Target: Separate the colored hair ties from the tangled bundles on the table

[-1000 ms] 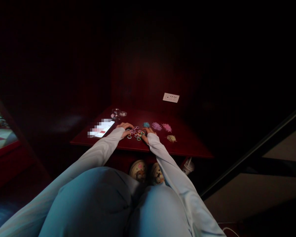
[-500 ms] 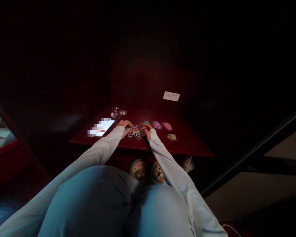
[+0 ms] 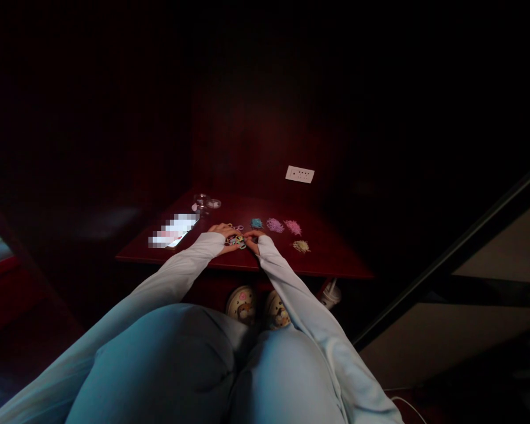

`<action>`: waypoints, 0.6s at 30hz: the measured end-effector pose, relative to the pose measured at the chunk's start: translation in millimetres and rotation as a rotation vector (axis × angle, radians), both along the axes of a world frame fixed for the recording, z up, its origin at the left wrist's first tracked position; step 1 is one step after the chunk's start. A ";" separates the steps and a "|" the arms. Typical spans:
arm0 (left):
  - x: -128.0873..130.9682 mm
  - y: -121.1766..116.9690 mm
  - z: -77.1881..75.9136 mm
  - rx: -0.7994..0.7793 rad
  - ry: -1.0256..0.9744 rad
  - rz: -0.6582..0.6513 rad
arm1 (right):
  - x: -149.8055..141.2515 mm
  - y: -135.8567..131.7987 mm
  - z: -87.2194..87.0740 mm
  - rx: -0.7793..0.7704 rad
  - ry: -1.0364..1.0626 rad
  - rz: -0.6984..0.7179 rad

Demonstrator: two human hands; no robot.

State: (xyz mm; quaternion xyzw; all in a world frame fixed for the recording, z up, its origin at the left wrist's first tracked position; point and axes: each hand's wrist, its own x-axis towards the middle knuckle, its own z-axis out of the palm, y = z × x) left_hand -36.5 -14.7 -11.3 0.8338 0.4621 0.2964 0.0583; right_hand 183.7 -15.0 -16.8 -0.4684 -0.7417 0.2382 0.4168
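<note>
A pile of small multicoloured rings (image 3: 237,242), which look like hair ties, lies near the table's front edge between my hands. My left hand (image 3: 223,231) curves round the pile's left side, its fingers behind and its thumb in front, spread apart. From the right, my right hand (image 3: 252,237) reaches in with its fingers at the rings; its thumb stands a little apart from them. Small heaps of thin bands lie right of my hands: a blue heap (image 3: 257,224), a purple heap (image 3: 275,225), a pink heap (image 3: 292,227) and a yellow heap (image 3: 301,247).
A lit phone (image 3: 176,229) lies left of my left hand. Behind it stands a clear round container (image 3: 201,201) with a lid-like disc (image 3: 214,204) beside it. A white socket plate (image 3: 300,174) is on the dark back wall. A lidded cup (image 3: 331,295) stands below the dark red table (image 3: 327,259).
My right hand has moved left to the rings, uncovering the blue heap. My left hand has opened round the pile, its thumb now in front. The whole view has shifted slightly.
</note>
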 end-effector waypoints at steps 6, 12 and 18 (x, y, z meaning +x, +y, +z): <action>-4.0 -5.1 5.8 0.021 0.069 0.058 | 3.0 2.8 -3.6 -0.053 0.080 0.003; -8.6 -6.7 11.1 0.015 0.117 0.070 | 1.8 0.6 -2.3 0.027 -0.052 -0.052; -4.6 -14.0 17.1 0.032 0.168 0.051 | -5.9 1.6 5.8 -0.001 -0.142 -0.123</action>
